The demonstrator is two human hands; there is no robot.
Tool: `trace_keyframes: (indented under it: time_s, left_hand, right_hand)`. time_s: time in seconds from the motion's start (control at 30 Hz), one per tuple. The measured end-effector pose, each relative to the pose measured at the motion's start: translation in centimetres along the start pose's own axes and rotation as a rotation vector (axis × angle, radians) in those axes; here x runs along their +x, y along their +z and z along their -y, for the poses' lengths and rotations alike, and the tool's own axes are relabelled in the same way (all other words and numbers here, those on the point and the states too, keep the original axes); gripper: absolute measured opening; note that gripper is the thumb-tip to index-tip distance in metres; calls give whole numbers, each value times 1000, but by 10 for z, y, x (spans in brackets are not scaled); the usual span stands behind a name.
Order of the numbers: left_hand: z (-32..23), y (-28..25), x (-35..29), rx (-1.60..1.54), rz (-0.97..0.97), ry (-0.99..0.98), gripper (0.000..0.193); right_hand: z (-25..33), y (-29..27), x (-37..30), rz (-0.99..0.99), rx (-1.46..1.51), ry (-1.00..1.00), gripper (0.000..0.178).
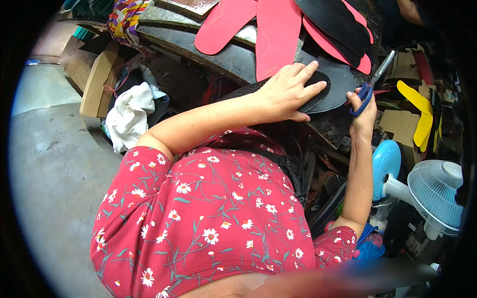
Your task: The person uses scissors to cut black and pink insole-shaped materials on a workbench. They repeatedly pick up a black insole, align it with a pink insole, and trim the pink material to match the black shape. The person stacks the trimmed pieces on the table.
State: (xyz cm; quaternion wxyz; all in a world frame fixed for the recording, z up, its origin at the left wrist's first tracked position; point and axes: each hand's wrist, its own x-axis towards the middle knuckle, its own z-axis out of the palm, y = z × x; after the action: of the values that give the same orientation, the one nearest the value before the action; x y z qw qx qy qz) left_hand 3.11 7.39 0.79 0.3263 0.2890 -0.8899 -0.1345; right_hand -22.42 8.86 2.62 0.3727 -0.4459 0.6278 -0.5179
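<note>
My left hand [288,93] lies with fingers spread over a black perforated insole [320,78], pressing it against the work surface. Part of that insole is hidden by the hand and forearm. Just under and beyond its rounded end shows a dark grey insole-shaped piece [343,82] with an edge line. My right hand [365,114] grips scissors [368,95] by their blue handles, beside the right edge of the grey piece. The metal blades point up and away, clear of the insoles. Several pink insoles [279,37] and black insoles [340,30] lie fanned out farther back.
A blue and white electric fan [436,193] stands at the right. Yellow insole-shaped pieces [421,116] lie near cardboard at the far right. To the left are a cardboard box [99,82] and a white cloth [130,114]. The dark table's edge [198,57] runs in front of me.
</note>
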Motion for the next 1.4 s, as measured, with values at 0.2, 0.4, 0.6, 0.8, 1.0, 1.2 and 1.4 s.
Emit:
trace_keyframes:
  time_s: [0.2, 0.4, 0.6, 0.8, 1.0, 1.2, 1.4]
  left_hand:
    - [-7, 33, 31, -51, -29, -6, 74]
    - [5, 54, 65, -261, -142, -128, 53]
    - [38, 18, 47, 28, -373, -148, 28]
    - [70, -17, 26, 496, 2, -173, 49]
    - [82, -25, 85, 468, -327, 57, 33]
    - [107, 17, 153, 601, -146, 12, 47]
    - [117, 38, 177, 598, 17, 52, 33]
  right_hand:
    - [-6, -1, -3, 167, -108, 34, 28]
    - [17, -3, 5, -88, -456, -258, 28]
    - [23, 28, -33, 336, -140, -117, 27]
    - [14, 37, -24, 210, -934, -474, 43]
    - [11, 25, -6, 232, -684, -251, 38]
    - [2, 27, -2, 200, -348, -89, 32]
    - [-4, 28, -6, 161, -253, -101, 33]
